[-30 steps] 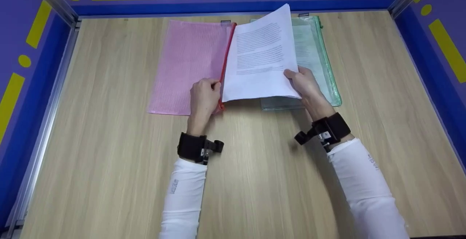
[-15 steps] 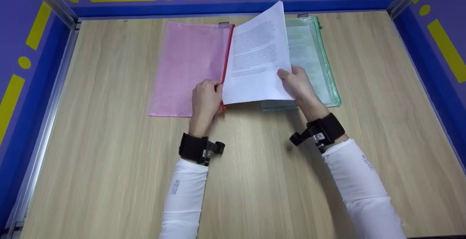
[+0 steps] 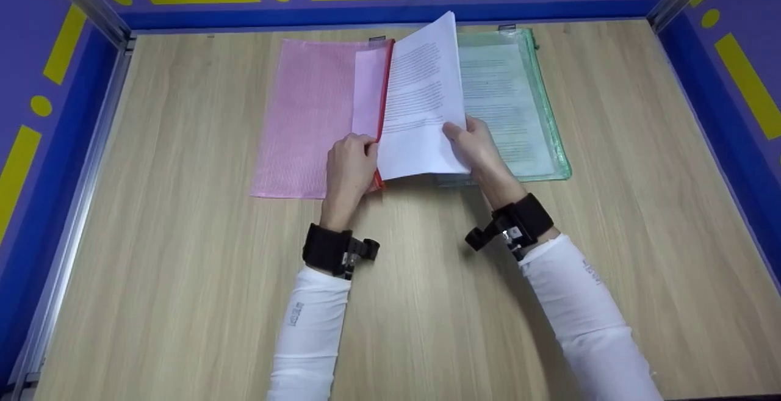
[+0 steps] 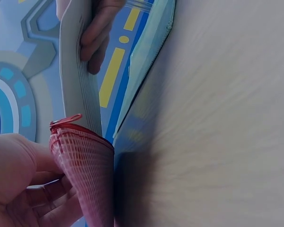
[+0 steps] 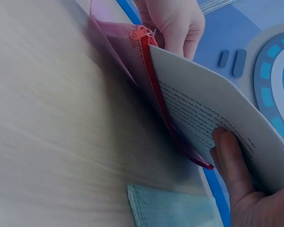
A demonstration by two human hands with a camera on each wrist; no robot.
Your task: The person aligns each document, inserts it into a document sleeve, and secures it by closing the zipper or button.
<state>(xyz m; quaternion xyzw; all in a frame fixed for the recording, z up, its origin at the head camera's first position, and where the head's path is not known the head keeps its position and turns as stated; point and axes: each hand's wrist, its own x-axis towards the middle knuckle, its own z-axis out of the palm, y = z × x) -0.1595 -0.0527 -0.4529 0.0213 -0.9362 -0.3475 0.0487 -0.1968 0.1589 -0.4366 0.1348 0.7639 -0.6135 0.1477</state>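
Note:
A pink mesh zip pouch (image 3: 305, 120) lies on the table with its red-zippered mouth facing right. My left hand (image 3: 351, 166) pinches that mouth near its front corner, and the left wrist view shows the pouch (image 4: 87, 175) gaping there. Printed sheets of paper (image 3: 418, 102), a thick stack, stand partly inside the pouch; their left strip shows through the mesh. My right hand (image 3: 485, 151) grips the stack's right edge, thumb on top in the right wrist view, fingers (image 4: 94, 42) underneath in the left wrist view. The red zip slider (image 5: 141, 34) sits at the mouth's near corner.
A green zip pouch (image 3: 549, 120) with printed paper inside lies to the right, partly under the raised stack. Purple and blue panels (image 3: 390, 13) wall the table's back and sides. Bare wooden tabletop (image 3: 421, 303) extends in front of the pouches.
My right hand has moved left with the paper stack, whose left part has slid into the pink pouch. My left hand keeps its pinch on the mouth, shifted slightly right. More green pouch shows.

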